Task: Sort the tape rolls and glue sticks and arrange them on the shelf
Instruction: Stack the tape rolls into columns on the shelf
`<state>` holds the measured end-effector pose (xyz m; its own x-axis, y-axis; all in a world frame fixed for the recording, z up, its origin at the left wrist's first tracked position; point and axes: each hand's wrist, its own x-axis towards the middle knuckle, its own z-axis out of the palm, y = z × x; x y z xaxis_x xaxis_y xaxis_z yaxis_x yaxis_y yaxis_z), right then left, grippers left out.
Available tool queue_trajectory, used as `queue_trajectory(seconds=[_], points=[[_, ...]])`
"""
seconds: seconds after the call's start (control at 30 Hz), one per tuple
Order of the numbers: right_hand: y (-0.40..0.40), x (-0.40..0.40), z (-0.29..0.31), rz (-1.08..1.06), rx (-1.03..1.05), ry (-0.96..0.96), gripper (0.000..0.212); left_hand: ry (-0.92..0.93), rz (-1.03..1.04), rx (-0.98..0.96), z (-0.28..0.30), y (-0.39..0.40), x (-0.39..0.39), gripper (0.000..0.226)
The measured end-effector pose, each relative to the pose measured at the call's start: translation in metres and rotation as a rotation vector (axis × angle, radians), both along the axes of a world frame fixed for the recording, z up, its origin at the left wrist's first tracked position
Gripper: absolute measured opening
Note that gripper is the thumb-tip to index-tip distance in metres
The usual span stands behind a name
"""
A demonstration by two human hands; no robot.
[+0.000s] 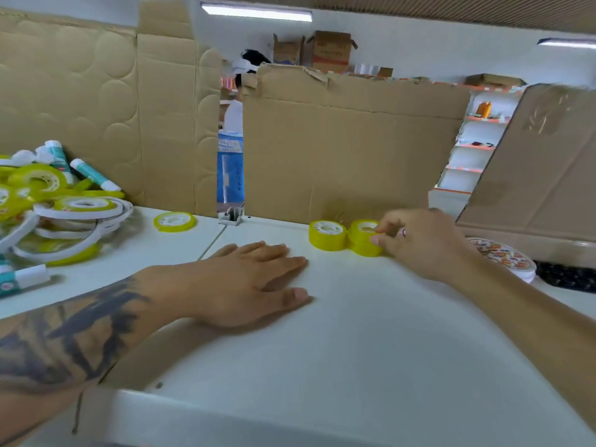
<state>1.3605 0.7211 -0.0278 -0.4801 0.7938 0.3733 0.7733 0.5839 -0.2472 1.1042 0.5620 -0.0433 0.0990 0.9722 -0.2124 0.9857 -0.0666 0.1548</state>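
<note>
Two yellow tape rolls stand side by side at the back of the white shelf [354, 333], touching: the right hand [422, 241] pinches the right-hand tape roll [366, 243] with curled fingertips at its top and near side, setting it against the seated tape roll [327, 235] on its left. The left hand [254, 282] lies flat, fingers straight, palm down on the shelf and holds nothing. Farther left, a lone flat tape roll [174, 221] rests apart, and beyond it the unsorted pile [61, 214] of yellow and white rolls is mixed with glue sticks [93, 174]; one more glue stick [22, 279] lies at the shelf's left edge. A cardboard backing [338, 156] closes the rear. Judged risk: a sideways push on release could nudge the seated roll out of line, or the pinched roll could tip if let go while tilted; the pile, loosely heaped, may slide when drawn from.
</note>
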Motion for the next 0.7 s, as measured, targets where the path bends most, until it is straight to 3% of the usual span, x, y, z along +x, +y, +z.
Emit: queue_trajectory(seconds=[0.4,0.7], points=[[0.003,-0.001,-0.007,0.003,0.045,-0.035,0.017,-0.006,0.007,0.006,0.001,0.0,0.0,0.087],[-0.008,-0.006,0.0,0.025,0.052,0.064,0.011,-0.046,0.009,0.039,0.001,0.002,-0.003,0.089]])
